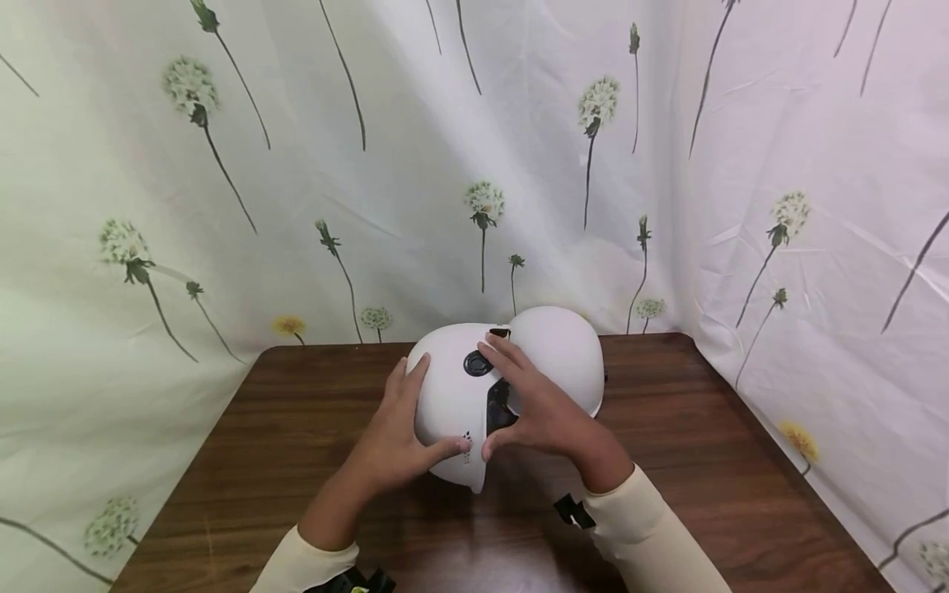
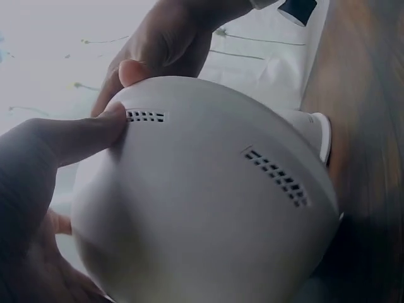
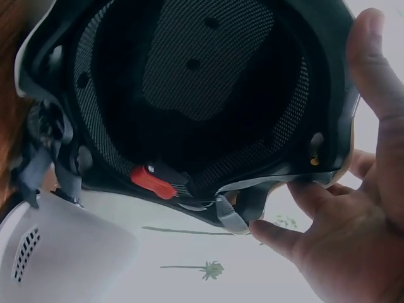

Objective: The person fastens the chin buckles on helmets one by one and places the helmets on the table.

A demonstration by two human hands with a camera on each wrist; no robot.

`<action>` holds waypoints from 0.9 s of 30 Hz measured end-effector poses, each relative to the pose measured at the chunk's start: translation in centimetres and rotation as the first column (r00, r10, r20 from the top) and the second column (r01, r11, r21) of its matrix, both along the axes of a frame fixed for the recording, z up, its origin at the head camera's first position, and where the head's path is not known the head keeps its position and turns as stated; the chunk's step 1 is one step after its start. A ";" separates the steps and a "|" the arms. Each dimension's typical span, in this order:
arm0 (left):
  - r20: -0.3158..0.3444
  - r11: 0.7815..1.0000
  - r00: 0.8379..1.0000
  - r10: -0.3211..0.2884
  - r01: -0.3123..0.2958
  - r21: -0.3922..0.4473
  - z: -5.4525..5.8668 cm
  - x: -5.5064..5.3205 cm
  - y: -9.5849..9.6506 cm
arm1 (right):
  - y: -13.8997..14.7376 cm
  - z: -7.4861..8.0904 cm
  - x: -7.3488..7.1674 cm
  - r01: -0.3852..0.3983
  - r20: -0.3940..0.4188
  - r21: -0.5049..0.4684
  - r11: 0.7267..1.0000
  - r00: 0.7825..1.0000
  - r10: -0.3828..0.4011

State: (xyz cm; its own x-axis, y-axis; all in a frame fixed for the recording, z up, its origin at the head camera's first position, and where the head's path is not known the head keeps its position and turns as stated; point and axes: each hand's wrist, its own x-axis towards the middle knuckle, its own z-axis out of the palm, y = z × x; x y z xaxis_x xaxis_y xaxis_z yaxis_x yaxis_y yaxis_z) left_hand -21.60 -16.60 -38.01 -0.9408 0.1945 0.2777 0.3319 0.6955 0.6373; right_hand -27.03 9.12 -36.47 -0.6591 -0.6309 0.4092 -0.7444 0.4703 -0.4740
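A white helmet [image 1: 445,403] stands tilted on its side on the table, its open underside facing right. My left hand [image 1: 393,432] grips the shell, with the thumb on the near side by a vent grid [image 2: 146,116] and the fingers over the far side. At the rim, my right hand [image 1: 544,412] holds the helmet, thumb on its near edge and fingers stretched toward the round black fitting [image 1: 478,363]. The right wrist view shows the black mesh lining [image 3: 202,63], a red buckle piece [image 3: 153,182] and grey straps [image 3: 232,214].
Right behind the held helmet sits a second white helmet [image 1: 559,354], dome upward. Both are on a dark brown wooden table [image 1: 319,428]. A white curtain [image 1: 415,165] with dandelion prints hangs behind the table and along its sides.
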 end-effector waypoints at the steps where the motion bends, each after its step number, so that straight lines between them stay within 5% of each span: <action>1: 0.005 1.000 1.000 0.002 -0.002 0.009 0.0 0.0 0.0 | 0.0 0.0 0.0 -0.007 0.005 -0.002 1.000 1.000 0.007; 12: 0.068 0.992 0.991 0.116 -0.120 0.046 0.3 0.7 1.3 | -0.1 -0.7 -0.2 -0.078 -0.071 0.012 0.997 0.994 0.078; 27: 0.022 0.964 0.964 0.263 -0.264 0.019 0.1 1.3 2.9 | -1.2 -1.1 0.3 -0.105 -0.149 0.021 0.994 0.983 0.107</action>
